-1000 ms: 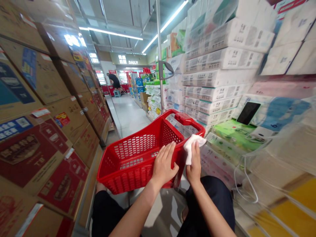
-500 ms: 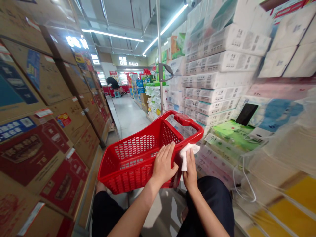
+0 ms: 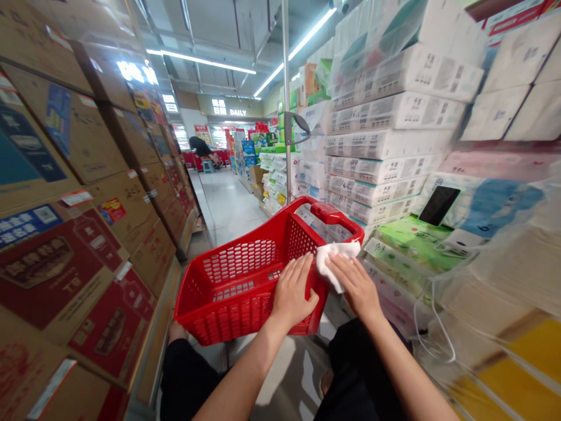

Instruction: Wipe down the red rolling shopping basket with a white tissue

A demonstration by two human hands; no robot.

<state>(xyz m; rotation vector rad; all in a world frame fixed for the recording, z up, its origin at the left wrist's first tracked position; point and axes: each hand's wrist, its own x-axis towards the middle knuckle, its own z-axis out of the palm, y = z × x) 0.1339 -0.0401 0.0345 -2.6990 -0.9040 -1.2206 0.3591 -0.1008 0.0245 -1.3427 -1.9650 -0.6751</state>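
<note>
Head camera, then, and the action is at the red cart (image 3: 245, 313), sitting askew between the person's knees over the pale floor (image 3: 219, 199). The left hand (image 3: 291, 292) lies on the near side by the back corner, fingers stretched over the top edge, thumb held away; it is where it was half a second ago, and so is the cart, so the steadying looks sound. The right hand is the one that's been busy! The right hand (image 3: 359, 289) has swung from fingers-up to fingers slanting inward, and the white cloth (image 3: 328, 260) has come with it, flatter now, laid across the corner and up toward the handle (image 3: 326, 213). That switch seems to bring more cloth onto the plastic, which should suit a wipe there. The fingers press on the cloth; how the thumb grips beneath, this angle doesn't quite show. The two hands are apart but close, just the corner between them.

Out wide: the black phone (image 3: 439, 206) leans above the green packs (image 3: 409, 237) to the right, the cardboard boxes (image 3: 100, 140) line the left, and far down the aisle a person in dark clothes (image 3: 200, 146) is bent over by a blue stool (image 3: 208, 166).
</note>
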